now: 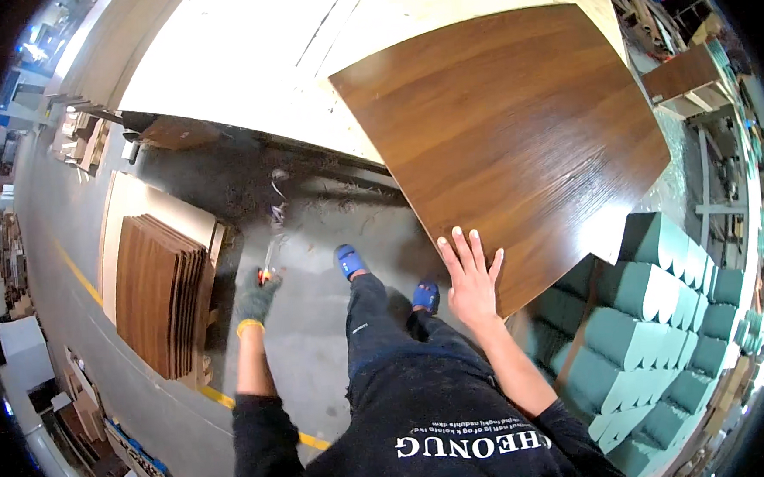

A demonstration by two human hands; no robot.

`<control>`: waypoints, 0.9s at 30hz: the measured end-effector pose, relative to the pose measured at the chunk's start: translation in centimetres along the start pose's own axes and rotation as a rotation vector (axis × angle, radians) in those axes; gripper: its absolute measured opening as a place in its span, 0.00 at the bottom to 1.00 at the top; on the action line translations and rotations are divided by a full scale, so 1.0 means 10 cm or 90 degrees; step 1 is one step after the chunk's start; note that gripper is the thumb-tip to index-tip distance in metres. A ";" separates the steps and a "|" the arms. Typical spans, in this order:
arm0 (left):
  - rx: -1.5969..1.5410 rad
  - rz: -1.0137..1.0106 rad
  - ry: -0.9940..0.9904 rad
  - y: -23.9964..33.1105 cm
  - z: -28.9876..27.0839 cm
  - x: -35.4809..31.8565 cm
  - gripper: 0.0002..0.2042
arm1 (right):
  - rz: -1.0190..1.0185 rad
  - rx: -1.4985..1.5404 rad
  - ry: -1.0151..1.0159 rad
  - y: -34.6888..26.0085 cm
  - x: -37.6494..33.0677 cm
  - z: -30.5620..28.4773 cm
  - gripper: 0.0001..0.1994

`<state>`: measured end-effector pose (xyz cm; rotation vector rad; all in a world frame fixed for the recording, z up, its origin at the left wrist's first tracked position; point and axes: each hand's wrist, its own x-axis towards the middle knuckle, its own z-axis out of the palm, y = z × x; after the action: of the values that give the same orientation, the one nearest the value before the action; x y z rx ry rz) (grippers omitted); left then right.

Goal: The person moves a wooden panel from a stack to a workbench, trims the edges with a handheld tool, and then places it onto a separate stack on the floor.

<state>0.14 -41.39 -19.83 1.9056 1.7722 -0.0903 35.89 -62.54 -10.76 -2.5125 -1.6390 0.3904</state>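
My left hand (260, 300), in a grey-green glove with a yellow cuff, is closed low at my left side. A thin tool (268, 273) with an orange-red handle sticks out of it, its slim pale end pointing away from me; its exact kind is too small to make out. My bare right hand (471, 282) lies flat, fingers spread, on the near left edge of a large brown wood-grain panel (524, 134). This glossy panel rests on a pale board surface (239, 46) and overhangs its front edge toward me.
To my left stands a stack of brown panels (154, 296) against a pale board (139, 201). Wrapped green bundles (642, 336) are piled close on my right. Crumpled plastic scraps (276, 201) lie on the grey floor (310, 356) ahead, beside a yellow line (78, 270) farther left.
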 end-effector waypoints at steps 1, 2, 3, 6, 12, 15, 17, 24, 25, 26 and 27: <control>-0.132 -0.077 -0.030 0.31 -0.17 -0.35 0.24 | -0.004 0.006 -0.009 0.00 -0.03 0.03 0.35; -0.206 -0.116 0.007 0.10 -0.04 -0.54 0.22 | -0.027 0.020 0.003 -0.02 -0.07 -0.03 0.35; -0.281 -0.146 0.045 -0.05 0.11 -0.65 0.20 | -0.045 0.034 0.020 -0.01 -0.11 -0.09 0.36; -0.338 -0.207 -0.102 0.58 -0.03 -0.91 0.18 | -0.050 0.006 -0.022 0.27 -0.37 -0.08 0.38; -0.152 0.403 0.135 1.44 0.32 -1.16 0.16 | -0.087 -0.033 -0.098 0.90 -1.06 -0.13 0.40; -0.073 0.626 0.059 2.21 0.32 -1.48 0.22 | -0.093 -0.052 -0.111 1.08 -1.23 -0.14 0.39; -0.031 0.572 -0.179 2.57 0.57 -1.55 0.26 | -0.082 -0.033 -0.104 1.12 -1.24 -0.12 0.40; -0.107 0.779 -0.105 2.41 0.74 -0.50 0.27 | -0.051 -0.039 -0.104 1.12 -1.24 -0.14 0.41; -0.087 0.820 -0.028 2.31 0.67 -0.15 0.29 | -0.056 -0.040 -0.105 1.11 -1.23 -0.13 0.41; 0.094 0.650 -0.166 2.57 0.11 -0.12 0.29 | -0.035 -0.046 -0.107 1.17 -1.28 -0.14 0.41; -0.145 0.705 -0.028 2.14 0.15 0.37 0.28 | -0.053 -0.042 -0.105 1.10 -1.23 -0.15 0.41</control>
<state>21.27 -38.61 -15.52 2.3802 0.4750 0.4373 41.30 -78.17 -10.01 -2.5080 -1.8368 0.5564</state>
